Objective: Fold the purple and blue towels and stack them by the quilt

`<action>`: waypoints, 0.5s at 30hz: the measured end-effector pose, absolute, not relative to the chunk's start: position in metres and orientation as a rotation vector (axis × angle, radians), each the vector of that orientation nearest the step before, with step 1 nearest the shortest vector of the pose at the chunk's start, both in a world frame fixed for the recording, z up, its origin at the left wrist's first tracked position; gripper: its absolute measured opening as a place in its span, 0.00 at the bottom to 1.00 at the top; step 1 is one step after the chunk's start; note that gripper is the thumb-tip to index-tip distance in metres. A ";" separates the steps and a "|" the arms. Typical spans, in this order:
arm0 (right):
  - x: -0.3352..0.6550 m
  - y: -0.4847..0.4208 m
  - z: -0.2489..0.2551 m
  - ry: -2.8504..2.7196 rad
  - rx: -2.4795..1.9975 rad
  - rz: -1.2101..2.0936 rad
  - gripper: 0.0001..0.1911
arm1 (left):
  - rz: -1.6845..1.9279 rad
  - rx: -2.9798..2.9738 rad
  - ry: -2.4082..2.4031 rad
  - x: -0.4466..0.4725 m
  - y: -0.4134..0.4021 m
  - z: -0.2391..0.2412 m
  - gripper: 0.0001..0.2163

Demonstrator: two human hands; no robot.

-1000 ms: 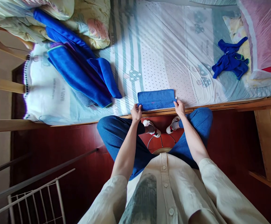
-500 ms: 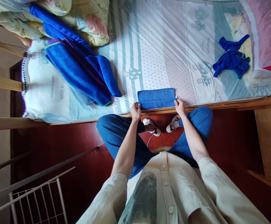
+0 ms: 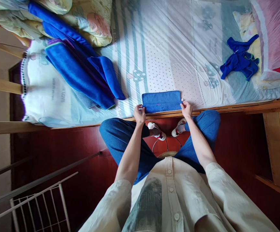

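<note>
Two hands of ours, the left hand (image 3: 139, 114) and right hand (image 3: 186, 109), bend in at the near corners of the folded blue cloth (image 3: 161, 101); we cannot tell if they pinch it. The cloth lies flat by the front edge of the bed (image 3: 270, 106). If we tug one side too hard, it could twist or slide off. We see a wrinkly sheet (image 3: 159, 71), a big blue bundle (image 3: 74, 79), a small blue bundle (image 3: 241, 64) and a red floor (image 3: 236, 145).

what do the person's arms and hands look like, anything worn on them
Loose, plain cream sleeves end near the elbows, leaving the forearms bare. The left hand and right hand wear no gloves; no watch or bracelet shows.
</note>
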State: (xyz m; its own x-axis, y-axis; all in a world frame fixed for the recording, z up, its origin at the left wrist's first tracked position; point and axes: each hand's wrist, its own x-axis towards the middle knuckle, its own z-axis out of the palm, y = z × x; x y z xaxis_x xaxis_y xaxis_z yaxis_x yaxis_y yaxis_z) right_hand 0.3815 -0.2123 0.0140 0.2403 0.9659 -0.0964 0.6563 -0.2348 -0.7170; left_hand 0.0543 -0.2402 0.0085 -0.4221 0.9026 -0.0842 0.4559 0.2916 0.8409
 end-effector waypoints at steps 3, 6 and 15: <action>0.382 -0.211 0.020 -1.433 -1.951 0.679 0.12 | 1.090 1.340 2.003 0.053 -0.242 0.016 0.09; 0.381 -0.211 0.026 -1.465 -1.886 0.653 0.11 | 1.056 1.544 1.863 0.055 -0.243 0.023 0.10; 0.370 -0.217 0.030 -1.721 -1.737 0.722 0.13 | 0.828 1.644 1.681 0.065 -0.246 0.020 0.17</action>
